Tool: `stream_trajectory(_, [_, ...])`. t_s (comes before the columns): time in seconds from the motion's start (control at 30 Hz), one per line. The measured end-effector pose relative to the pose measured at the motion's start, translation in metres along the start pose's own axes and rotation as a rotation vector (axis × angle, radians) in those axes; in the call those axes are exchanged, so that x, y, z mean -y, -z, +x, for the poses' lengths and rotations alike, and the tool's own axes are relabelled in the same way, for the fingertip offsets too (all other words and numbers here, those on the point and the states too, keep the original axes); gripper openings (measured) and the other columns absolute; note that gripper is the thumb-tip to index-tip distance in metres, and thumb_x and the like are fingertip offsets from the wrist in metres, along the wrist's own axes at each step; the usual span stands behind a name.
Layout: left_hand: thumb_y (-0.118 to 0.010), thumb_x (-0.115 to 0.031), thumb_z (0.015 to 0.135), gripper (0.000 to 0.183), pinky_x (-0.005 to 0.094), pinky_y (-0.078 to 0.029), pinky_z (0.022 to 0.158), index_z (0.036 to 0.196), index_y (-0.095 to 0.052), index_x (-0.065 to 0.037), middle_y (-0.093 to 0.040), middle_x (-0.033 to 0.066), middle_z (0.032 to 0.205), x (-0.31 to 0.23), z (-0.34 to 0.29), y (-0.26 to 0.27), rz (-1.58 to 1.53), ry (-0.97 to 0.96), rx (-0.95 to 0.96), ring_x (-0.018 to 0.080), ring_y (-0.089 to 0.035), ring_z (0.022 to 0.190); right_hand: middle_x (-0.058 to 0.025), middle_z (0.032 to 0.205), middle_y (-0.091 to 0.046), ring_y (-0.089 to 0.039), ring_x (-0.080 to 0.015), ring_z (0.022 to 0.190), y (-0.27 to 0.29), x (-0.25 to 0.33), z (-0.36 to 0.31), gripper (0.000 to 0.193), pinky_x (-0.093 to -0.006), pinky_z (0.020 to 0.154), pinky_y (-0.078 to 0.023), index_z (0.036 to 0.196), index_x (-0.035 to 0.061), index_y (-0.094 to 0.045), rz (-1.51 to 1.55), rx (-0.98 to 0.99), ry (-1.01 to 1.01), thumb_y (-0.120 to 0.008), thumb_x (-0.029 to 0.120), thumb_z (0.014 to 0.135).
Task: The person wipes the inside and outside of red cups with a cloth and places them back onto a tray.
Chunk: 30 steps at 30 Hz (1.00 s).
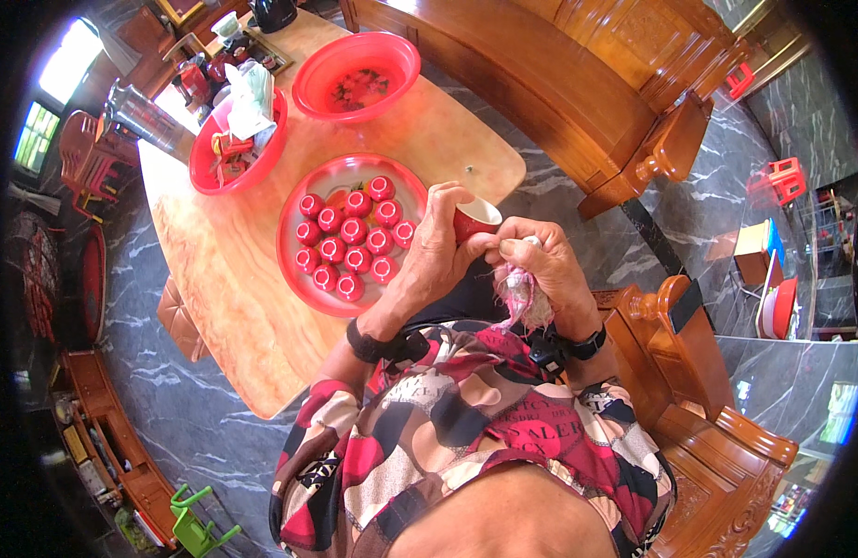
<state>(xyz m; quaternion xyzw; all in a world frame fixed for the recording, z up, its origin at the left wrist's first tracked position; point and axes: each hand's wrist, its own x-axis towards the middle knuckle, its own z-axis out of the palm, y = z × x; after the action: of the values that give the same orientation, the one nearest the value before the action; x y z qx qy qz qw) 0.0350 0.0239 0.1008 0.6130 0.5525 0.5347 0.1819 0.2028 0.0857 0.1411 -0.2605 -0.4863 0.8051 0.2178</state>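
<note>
My left hand is wrapped round a red cup with a white inside, its mouth tilted up and away from me. Beside it, my right hand grips a frayed pink and whitish cloth that hangs below the fingers. The fingertips of both hands meet near the cup's lower side. To the left of my hands, a round red-rimmed tray lies on the table. Several small red cups stand upside down in it, close together.
The pale stone-look table has rounded corners. At its far side stands a red basin with water and dark bits; left of that, another red basin holds packaging and plastic. A metal flask is near the left edge. Wooden benches flank the table.
</note>
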Motion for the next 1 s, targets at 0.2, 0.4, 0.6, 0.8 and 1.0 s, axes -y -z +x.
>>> stream_trajectory(0.2, [-0.073,-0.019,0.078,0.053,0.0374,-0.042,0.085,0.116,-0.039,-0.002,-0.045,0.0217,0.114,0.000,0.001,0.000,0.018,-0.040,-0.002,0.0334,-0.051,0.098,-0.0013,0.080,-0.063,-0.056,-0.0032,0.065,-0.002,0.002,-0.001,0.018,-0.0170,0.060,-0.046,0.091,-0.0005,-0.063,-0.017,-0.025,-0.002,-0.058,0.017,0.088])
stream_trajectory(0.4, [-0.072,-0.013,0.079,0.049,0.0373,-0.046,0.075,0.114,-0.040,-0.001,-0.045,0.0205,0.106,-0.003,0.003,-0.004,0.047,-0.048,-0.012,0.0323,-0.053,0.084,0.0004,0.079,-0.061,-0.055,-0.0025,0.066,0.000,-0.002,0.001,0.015,-0.0169,0.060,-0.046,0.090,0.0001,-0.064,-0.085,-0.078,0.044,-0.055,0.013,0.090])
stream_trajectory(0.6, [-0.072,-0.013,0.079,0.050,0.0376,-0.044,0.083,0.116,-0.040,-0.002,-0.047,0.0212,0.109,0.002,0.002,-0.009,0.069,-0.032,-0.045,0.0342,-0.053,0.094,0.0011,0.079,-0.061,-0.055,-0.0023,0.068,0.001,-0.001,-0.001,0.017,-0.0167,0.061,-0.045,0.092,0.0007,-0.062,-0.094,-0.064,0.067,-0.054,0.016,0.092])
stream_trajectory(0.8, [-0.072,-0.012,0.079,0.050,0.0367,-0.042,0.089,0.117,-0.040,-0.002,-0.047,0.0203,0.113,0.003,0.002,-0.012,0.052,0.001,-0.043,0.0340,-0.051,0.101,0.0015,0.079,-0.060,-0.053,-0.0017,0.067,0.010,-0.008,0.003,0.019,-0.0159,0.061,-0.044,0.092,0.0007,-0.062,-0.104,-0.045,0.096,-0.054,0.018,0.092])
stream_trajectory(1.0, [-0.071,-0.013,0.080,0.049,0.0369,-0.042,0.089,0.117,-0.040,-0.002,-0.046,0.0206,0.115,0.001,0.003,-0.010,0.050,0.035,-0.031,0.0345,-0.051,0.102,0.0022,0.078,-0.060,-0.053,-0.0011,0.066,0.010,-0.006,0.004,0.017,-0.0160,0.059,-0.043,0.092,0.0008,-0.062,-0.149,-0.029,0.073,-0.053,0.016,0.092])
